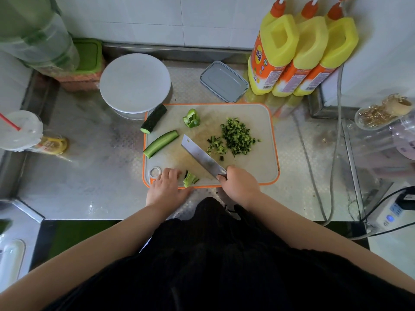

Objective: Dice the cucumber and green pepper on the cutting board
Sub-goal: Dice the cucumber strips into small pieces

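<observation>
Green pepper strips (190,179) lie at the near edge of the orange-rimmed white cutting board (265,162), just beside the left hand (167,187), fingers resting loosely. Right hand (240,185) grips the steel cleaver (202,157). Diced cucumber pile (238,135) sits right of the blade; two dark cucumber pieces (160,143) and a pepper chunk (191,118) wait along the left and far edges. Dicing is partway; next, pinning the strips under the blade
</observation>
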{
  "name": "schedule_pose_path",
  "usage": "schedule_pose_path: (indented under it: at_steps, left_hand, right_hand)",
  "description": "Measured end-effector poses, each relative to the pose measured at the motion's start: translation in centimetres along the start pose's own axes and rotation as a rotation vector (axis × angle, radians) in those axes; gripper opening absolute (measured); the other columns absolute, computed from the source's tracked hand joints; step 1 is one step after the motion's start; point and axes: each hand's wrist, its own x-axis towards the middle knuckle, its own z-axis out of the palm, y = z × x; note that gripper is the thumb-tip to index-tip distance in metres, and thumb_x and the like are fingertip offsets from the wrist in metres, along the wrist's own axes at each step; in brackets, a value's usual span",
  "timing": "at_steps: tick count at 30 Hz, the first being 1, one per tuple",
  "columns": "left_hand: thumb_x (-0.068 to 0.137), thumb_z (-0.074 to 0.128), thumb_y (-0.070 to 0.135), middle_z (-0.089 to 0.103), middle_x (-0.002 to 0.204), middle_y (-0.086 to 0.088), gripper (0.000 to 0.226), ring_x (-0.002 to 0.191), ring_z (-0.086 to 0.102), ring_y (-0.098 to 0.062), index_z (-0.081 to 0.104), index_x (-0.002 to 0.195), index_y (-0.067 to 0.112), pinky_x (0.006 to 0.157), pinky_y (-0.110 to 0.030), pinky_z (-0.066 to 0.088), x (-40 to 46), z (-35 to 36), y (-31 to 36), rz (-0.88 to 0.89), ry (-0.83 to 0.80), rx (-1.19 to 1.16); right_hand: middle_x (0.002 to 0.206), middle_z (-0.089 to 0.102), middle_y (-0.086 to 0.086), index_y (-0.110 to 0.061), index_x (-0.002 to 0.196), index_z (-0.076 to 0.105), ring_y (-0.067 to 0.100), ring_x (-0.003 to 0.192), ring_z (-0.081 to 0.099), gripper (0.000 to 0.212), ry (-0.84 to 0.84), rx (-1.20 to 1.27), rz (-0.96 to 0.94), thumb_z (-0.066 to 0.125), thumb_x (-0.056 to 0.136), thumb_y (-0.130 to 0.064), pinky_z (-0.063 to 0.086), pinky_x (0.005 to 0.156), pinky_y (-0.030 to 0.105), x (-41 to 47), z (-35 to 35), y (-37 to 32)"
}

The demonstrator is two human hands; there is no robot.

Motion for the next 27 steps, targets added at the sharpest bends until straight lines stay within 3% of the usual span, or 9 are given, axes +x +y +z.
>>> schedule_pose_path:
  at_steps: [3,15,21,27]
  left_hand:
    - [0.086,0.06,0.054,0.051,0.121,0.0,0.05,0.109,0.053,-0.022,0.051,0.121,0.02,0.088,-0.033,0.045,0.1,-0.2,1.2,-0.073,-0.04,-0.035]
    - [0.089,0.065,0.034,0.051,0.119,-0.009,0.046,0.107,0.055,-0.031,0.049,0.125,0.011,0.081,-0.036,0.044,1.3,-0.4,4.1,-0.253,-0.088,-0.112]
    - [0.091,0.061,0.029,0.053,0.118,-0.006,0.037,0.104,0.055,-0.027,0.052,0.124,0.014,0.079,-0.035,0.045,1.7,-0.3,4.3,-0.222,-0.068,-0.112]
    - [0.09,0.06,0.026,0.052,0.116,-0.009,0.034,0.101,0.053,-0.03,0.053,0.12,0.011,0.076,-0.036,0.041,3.7,-0.3,5.3,-0.204,-0.076,-0.122]
  right_hand:
    - [0.083,0.052,0.003,-0.012,0.091,0.048,0.027,0.083,0.057,0.026,0.002,-0.01,-0.007,0.044,0.098,-0.037,0.039,0.063,0.033,0.0,-0.1,0.2]
    - [0.08,0.055,0.005,-0.014,0.085,0.044,0.029,0.082,0.059,0.027,0.038,-0.013,-0.006,0.044,0.097,-0.037,0.043,0.062,0.036,0.4,0.0,0.5]
    - [0.069,0.044,-0.002,-0.014,0.083,0.043,0.023,0.073,0.051,0.028,0.057,0.007,0.021,0.045,0.098,-0.038,0.039,0.061,0.034,0.7,-0.1,1.0]
    - [0.075,0.049,0.0,-0.014,0.084,0.044,0.023,0.074,0.051,0.027,0.068,0.039,0.022,0.045,0.097,-0.038,0.038,0.061,0.033,0.5,-0.3,1.4]
